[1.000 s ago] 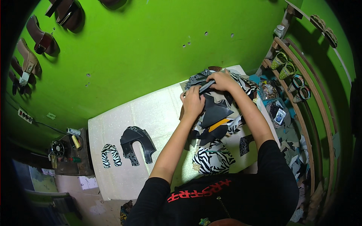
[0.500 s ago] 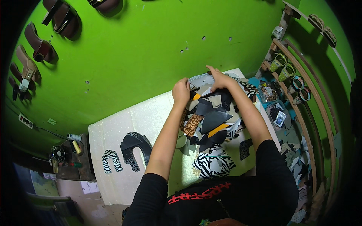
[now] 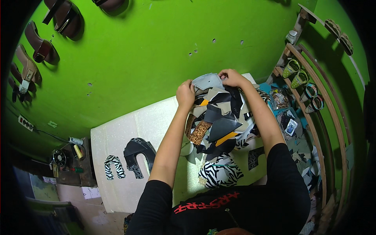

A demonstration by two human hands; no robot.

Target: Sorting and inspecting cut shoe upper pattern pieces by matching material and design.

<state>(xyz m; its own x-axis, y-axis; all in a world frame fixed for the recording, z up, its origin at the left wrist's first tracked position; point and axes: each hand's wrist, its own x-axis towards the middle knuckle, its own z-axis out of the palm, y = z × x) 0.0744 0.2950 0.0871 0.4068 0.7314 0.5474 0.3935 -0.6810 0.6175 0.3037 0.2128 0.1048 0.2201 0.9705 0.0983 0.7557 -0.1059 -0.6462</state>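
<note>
A pale grey scrap of leather-like sheet (image 3: 208, 81) is stretched between my hands at the far side of the scrap heap (image 3: 215, 113). My left hand (image 3: 185, 94) grips its left edge, fingers closed. At the right edge my right hand (image 3: 233, 78) pinches it between thumb and fingers. Below lie black, grey, white and orange offcuts, with a brown patterned piece (image 3: 200, 132) on the near left of the heap. Nearer to me is a zebra-print piece (image 3: 220, 171).
On the left of the pale table (image 3: 117, 135) lie U-shaped black pieces (image 3: 138, 154) and a zebra-print U-shaped piece (image 3: 114, 167). A sewing machine (image 3: 60, 158) stands beyond. Sandals (image 3: 290, 68) sit on a wooden rack (image 3: 313, 94) at right; tubs (image 3: 280, 98) stand beside it.
My right hand has shifted from spread fingers to a pinch on the grey piece's right edge. The piece now shows more fully above the heap.
</note>
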